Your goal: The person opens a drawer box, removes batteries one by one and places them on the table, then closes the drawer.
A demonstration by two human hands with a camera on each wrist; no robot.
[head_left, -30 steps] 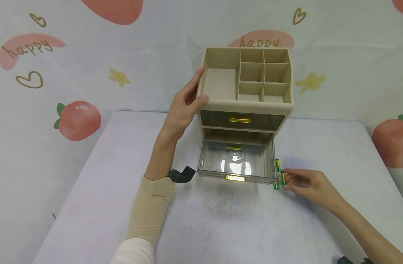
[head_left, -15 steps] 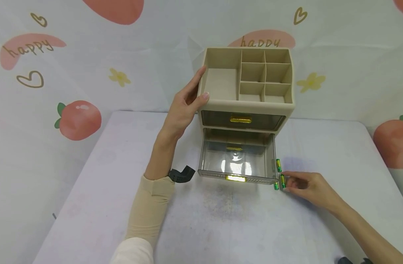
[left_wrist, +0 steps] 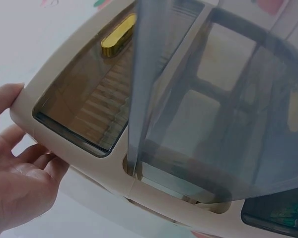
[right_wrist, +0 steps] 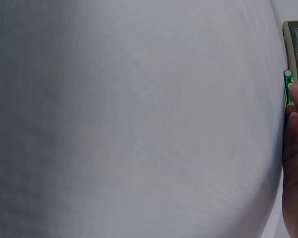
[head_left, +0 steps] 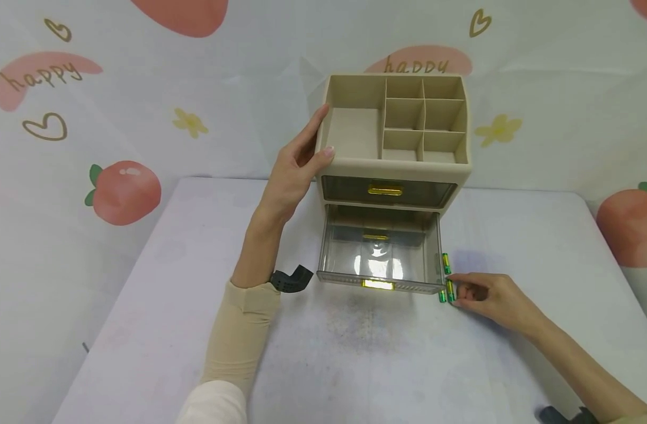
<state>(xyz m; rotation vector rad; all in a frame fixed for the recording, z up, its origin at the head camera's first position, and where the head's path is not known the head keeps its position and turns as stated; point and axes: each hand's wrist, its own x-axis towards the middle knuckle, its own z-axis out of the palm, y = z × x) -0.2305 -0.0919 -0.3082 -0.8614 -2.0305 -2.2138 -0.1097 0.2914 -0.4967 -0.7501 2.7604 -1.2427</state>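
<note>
A beige desktop organizer [head_left: 397,168] stands at the back of the table, with a clear drawer [head_left: 381,259] pulled out of its front. My left hand [head_left: 294,171] grips the organizer's left side, thumb at the top front corner; the left wrist view shows the same hold. To the right of the drawer, my right hand [head_left: 495,300] pinches a green and yellow battery [head_left: 451,290] between thumb and fingertips. Another battery [head_left: 446,262] lies just behind it, and a third battery [head_left: 443,296] beside it, partly hidden by the drawer's corner.
The organizer's top has a large compartment [head_left: 353,132] and several small ones. A shut drawer with a gold handle [head_left: 385,191] sits above the pulled-out one. A patterned cloth [head_left: 249,88] hangs behind the white table [head_left: 365,365]. Several green ends show behind a dark panel [left_wrist: 273,218].
My right hand has shifted slightly left with the battery, bringing it close beside the others near the drawer. The left hand keeps its hold on the organizer.
</note>
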